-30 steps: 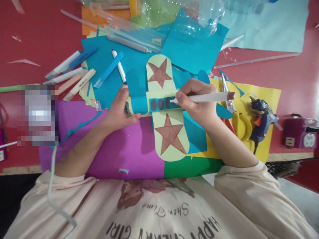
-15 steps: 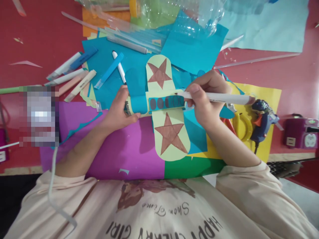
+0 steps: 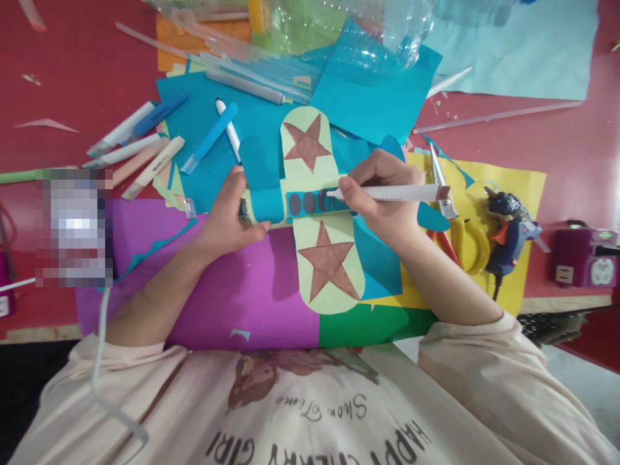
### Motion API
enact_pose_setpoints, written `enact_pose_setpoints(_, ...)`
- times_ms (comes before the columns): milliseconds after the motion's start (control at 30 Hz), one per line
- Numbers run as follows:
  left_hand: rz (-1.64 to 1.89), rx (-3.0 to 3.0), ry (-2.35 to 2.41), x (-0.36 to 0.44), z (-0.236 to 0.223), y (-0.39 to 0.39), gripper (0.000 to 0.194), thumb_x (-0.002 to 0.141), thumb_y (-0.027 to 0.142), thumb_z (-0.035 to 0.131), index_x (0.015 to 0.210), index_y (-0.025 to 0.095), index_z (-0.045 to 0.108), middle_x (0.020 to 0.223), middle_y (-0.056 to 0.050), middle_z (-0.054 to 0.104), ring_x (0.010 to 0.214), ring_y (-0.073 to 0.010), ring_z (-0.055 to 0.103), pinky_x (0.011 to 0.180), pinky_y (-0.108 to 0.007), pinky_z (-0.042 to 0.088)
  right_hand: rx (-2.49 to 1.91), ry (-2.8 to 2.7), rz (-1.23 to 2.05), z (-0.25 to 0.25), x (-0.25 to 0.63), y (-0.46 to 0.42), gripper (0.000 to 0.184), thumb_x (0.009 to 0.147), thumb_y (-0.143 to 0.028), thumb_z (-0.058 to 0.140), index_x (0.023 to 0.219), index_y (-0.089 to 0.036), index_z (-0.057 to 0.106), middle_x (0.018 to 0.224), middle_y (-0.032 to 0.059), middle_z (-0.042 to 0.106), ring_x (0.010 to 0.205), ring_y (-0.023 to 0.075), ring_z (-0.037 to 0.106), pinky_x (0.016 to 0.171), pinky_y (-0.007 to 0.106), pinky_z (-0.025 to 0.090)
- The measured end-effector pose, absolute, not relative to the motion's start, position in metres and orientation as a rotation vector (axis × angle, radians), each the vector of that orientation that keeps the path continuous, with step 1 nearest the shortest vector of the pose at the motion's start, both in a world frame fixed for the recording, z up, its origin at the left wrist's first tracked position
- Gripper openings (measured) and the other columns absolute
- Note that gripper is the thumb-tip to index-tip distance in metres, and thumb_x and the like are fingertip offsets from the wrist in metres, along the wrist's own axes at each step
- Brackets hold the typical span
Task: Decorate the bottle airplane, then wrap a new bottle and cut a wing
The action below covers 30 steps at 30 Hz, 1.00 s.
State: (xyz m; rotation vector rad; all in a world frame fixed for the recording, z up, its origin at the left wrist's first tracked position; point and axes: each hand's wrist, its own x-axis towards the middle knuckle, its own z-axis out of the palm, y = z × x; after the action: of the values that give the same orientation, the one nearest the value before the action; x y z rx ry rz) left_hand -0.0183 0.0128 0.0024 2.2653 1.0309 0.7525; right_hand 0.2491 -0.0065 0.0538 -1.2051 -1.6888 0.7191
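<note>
Nearest the body, a purple sheet (image 3: 208, 310) covers part of the counter (image 3: 498, 145). Just beyond, the paper model (image 3: 268, 201) sits between the hands, the near star (image 3: 329, 258) on its lower panel filled brown. The left hand's (image 3: 227, 216) thumb and fingers grip the model's left end; the right hand's (image 3: 394, 216) fingers pinch a white marker (image 3: 407, 192), its tip at the blue strip (image 3: 302, 208). Two ovals there are dark; the third appears partly filled. Others look unfilled, though the right hand hides some. Farther up, the far star (image 3: 307, 143) is also coloured, with a clear plastic bottle (image 3: 349, 42) beyond.
</note>
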Motion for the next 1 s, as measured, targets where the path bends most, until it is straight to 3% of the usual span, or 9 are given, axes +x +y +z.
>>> enact_pose_setpoints(600,0.783,2.270,1.011,-0.013,0.009,0.013,0.048,0.079,0.048,0.060,0.118,0.027,0.041,0.110,-0.008,0.049,0.104,-0.0288,0.052,0.087,-0.048,0.050,-1.153,-1.687,0.720,0.057,0.249,-0.006,0.035,0.087,-0.041,0.058,0.059,-0.022,0.050,0.055,-0.0036,0.052,0.047,0.0073,0.045,0.043,0.025,0.038)
enact_pose_setpoints(1000,0.771,2.237,1.031,-0.013,0.008,0.012,0.051,0.082,0.059,0.053,0.120,0.027,0.040,0.112,-0.008,0.048,0.108,-0.0286,0.051,0.091,-0.047,0.048,-1.166,-1.710,0.844,0.060,0.249,-0.007,0.031,0.084,-0.032,0.061,0.059,-0.021,0.045,0.057,-0.0038,0.047,0.050,0.0071,0.043,0.045,0.024,0.036)
